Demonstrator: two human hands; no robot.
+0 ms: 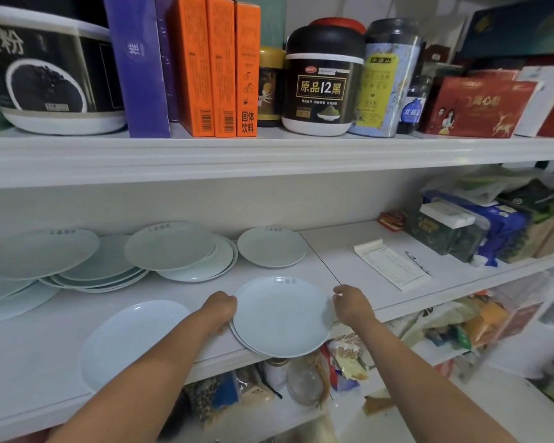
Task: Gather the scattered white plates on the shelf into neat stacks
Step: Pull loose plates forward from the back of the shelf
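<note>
A pair of round white glazed plates (282, 318), one lying on the other and slightly offset, sits at the near edge of the white laminate shelf (349, 247), its near rim hanging out over the edge. The left hand (219, 310) is on the pair's left rim, fingers curled down around it so that only the knuckles show. The right hand (352, 303) is at the opposite, right rim, with its bent fingertips pinching the edge. The pair lies directly between the two hands.

The top plate is shallow, smooth and glossy, with a faint grey printed mark near its far rim. The lower plate shows only as a thin crescent along the near left side.

To the near left, a single white oval plate (131, 343) lies flat on the shelf, partly crossed by the left forearm. Far left, a loose heap of white plates (42, 252) leans and overlaps, some of them tilted. To the right of that heap, a middle stack of white plates (173, 247) sits uneven, its top plate shifted to the left. Just right of it, a small lone white plate (271, 246) rests flat near the back wall. Every plate has the same pale, shiny ceramic look.

Further right on the shelf lies a printed paper notepad (390, 262), with a slim pen (418, 260) beside it. On the shelf above stand three upright orange cardboard boxes (218, 68) and a black-lidded plastic jar (323, 78).
</note>
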